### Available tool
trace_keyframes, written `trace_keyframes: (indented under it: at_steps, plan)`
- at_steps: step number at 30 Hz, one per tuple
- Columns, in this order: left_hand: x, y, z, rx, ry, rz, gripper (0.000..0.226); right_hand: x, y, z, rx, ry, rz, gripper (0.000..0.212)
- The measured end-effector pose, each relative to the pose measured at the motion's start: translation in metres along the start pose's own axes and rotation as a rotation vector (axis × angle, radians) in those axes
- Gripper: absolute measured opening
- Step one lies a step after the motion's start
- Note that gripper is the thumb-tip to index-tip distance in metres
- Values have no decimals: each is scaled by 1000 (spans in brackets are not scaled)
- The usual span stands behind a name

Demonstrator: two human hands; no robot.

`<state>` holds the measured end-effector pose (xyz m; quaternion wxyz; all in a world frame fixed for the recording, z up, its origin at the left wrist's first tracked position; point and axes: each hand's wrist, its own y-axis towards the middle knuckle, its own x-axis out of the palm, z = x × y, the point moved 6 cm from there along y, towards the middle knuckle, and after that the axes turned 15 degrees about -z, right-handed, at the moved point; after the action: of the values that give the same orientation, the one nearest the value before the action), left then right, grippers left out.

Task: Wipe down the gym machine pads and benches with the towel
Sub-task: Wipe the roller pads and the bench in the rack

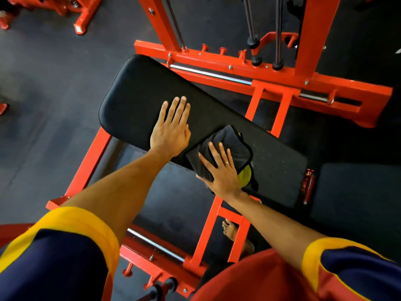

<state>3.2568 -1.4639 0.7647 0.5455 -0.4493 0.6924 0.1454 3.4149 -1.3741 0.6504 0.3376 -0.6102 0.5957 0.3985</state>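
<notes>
Far left, dark rubber floor (43,72), with one other red machine (82,20) up in the corner. Coming in from the lower left is a navy sleeve (54,253) with a yellow cuff, one of two.

The left hand (171,129) lies flat on the long black bench (138,92), palm down and fingers straight and close together. Its grip is released and it holds nothing.

Just to the right there is one towel (234,144), dark, folded and lying on the near edge of the bench, with a yellow-green side peeking out beneath. The right hand (221,170) presses down on it with fingers spread and straight. This grip is also released, palm on cloth rather than clenched around it. There is one ring (227,162) on that hand. The two hands are near each other but not touching.

Below the bench, one bare foot (230,230) shows through the red frame (325,83).

I count three chrome bars:
- one long bar (210,73) behind the bench
- one short bar (312,97) farther right
- one bar (156,244) on the near side

Three upright rods rise at the top, one (175,25) on the left and a pair (278,29) on the right.

At the far right, a second black pad (355,192) sits beside the bench end, and the other yellow-cuffed sleeve (351,272) is in the lower corner.
</notes>
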Motion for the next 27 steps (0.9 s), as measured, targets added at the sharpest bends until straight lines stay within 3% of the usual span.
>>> trace_keyframes:
  at_steps: [6,12,18,22,24,27]
  plan:
    - [0,2,0,7,-3,16,64,-26,29,28,-6,97,-70,73]
    - [1,0,1,-7,7,14,64,-12,-9,89,446,216,-43,79]
    - [0,0,3,-15,28,-16,64,-11,18,37,321,229,-42,64]
    - [0,-2,6,-20,12,-40,65,-29,54,71,292,226,-61,65]
    - [-3,1,12,10,-2,-32,64,-32,54,100,389,243,-41,67]
    - [-4,5,31,97,27,-36,64,-19,20,135,709,385,70,74]
